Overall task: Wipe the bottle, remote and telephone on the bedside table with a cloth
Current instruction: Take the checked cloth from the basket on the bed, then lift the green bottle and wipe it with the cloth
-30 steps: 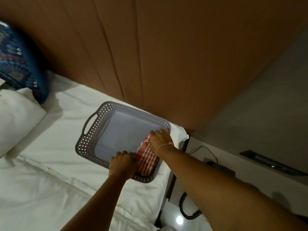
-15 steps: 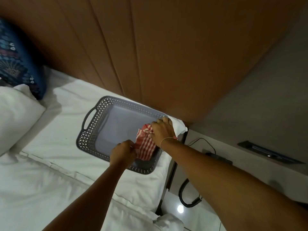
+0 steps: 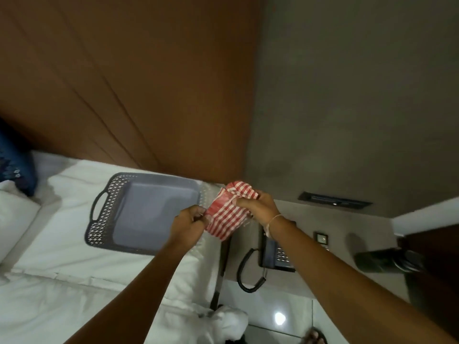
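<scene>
Both hands hold a red and white checked cloth (image 3: 227, 212) in the air, above the right end of the bed. My left hand (image 3: 188, 223) pinches its lower left edge; my right hand (image 3: 258, 204) grips its upper right part. On the bedside table (image 3: 347, 232) lies a dark telephone (image 3: 275, 254) with a coiled cord (image 3: 244, 271), partly hidden under my right forearm. A dark bottle (image 3: 387, 260) lies on its side at the table's right. No remote is visible to me.
An empty grey perforated tray (image 3: 104, 209) with handles sits on the white bed (image 3: 62, 256). A brown headboard panel (image 3: 136, 95) and grey wall stand behind. A small wall switch (image 3: 321, 238) sits right of the phone. A foot (image 3: 315, 336) stands on the glossy floor below.
Both hands lifted the cloth out of the tray and carried it right, toward the bedside table. The camera swung right, bringing the telephone and bottle into sight.
</scene>
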